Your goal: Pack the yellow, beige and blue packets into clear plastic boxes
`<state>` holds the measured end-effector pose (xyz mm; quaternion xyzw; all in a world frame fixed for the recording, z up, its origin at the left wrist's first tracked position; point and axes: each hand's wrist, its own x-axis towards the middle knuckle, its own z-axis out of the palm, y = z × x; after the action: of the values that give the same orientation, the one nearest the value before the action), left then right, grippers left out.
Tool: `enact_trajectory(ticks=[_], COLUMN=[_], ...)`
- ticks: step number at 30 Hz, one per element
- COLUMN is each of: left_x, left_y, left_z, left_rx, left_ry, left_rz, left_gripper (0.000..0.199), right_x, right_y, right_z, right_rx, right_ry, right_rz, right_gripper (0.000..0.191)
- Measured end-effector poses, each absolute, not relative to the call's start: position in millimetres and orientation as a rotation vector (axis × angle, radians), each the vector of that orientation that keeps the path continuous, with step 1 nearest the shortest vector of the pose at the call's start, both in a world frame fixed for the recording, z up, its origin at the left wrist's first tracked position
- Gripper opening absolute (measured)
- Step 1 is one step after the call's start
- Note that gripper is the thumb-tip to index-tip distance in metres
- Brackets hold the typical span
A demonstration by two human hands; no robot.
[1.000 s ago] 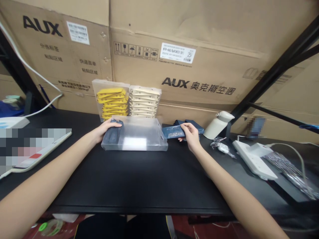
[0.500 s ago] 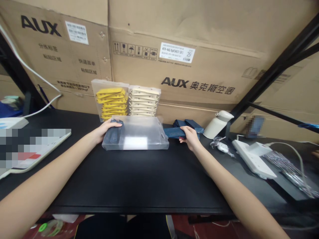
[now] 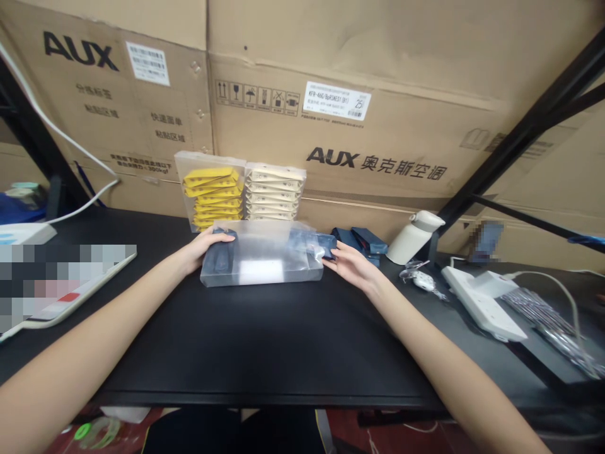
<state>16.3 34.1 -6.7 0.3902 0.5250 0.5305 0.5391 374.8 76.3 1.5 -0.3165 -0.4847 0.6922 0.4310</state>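
A clear plastic box (image 3: 265,249) lies on the black table, its open end facing right. My left hand (image 3: 201,248) is closed on the box's left end, thumb on top. Inside that end a dark blue packet (image 3: 221,255) shows through the plastic. My right hand (image 3: 352,265) pinches a second dark blue packet (image 3: 325,244) at the right opening; part of it is inside the box and its outline is blurred by the plastic. Behind the right hand lie several more blue packets (image 3: 371,239).
Behind the box stand clear boxes of yellow packets (image 3: 217,195) and cream packets (image 3: 273,189), against large cardboard cartons (image 3: 378,57). At right are a white bottle (image 3: 411,243), keys (image 3: 425,281) and a power strip (image 3: 484,306). A tablet-like panel (image 3: 113,261) lies left.
My right hand has moved left, taking the blue packet from beside the box partly into its open end. The left hand still grips the box, which has shifted slightly right.
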Motion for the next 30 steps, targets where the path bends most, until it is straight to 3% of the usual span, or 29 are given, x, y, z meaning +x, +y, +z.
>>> enact_trajectory(ticks=[9,20,30], left_x=[33.7,36.4,42.6], left_y=[24.4,24.4,21.7], left_z=[-3.0,-4.5,-3.3], left_rx=[0.979,1.045,1.044], left_ry=[1.246,1.247,1.252], left_rz=[1.185,1.164,1.142], left_gripper=[0.045,0.045,0.047], right_x=[372.4,379.7,370.4], right_y=[71.5,77.9,66.7], right_z=[-5.9,-10.5,-12.4], right_rx=[-0.772,-0.969,-0.863], right_ry=[-1.506,-1.813,-1.659], right_rz=[1.729,1.498,1.970], right_gripper=[0.050,0.032,0.047])
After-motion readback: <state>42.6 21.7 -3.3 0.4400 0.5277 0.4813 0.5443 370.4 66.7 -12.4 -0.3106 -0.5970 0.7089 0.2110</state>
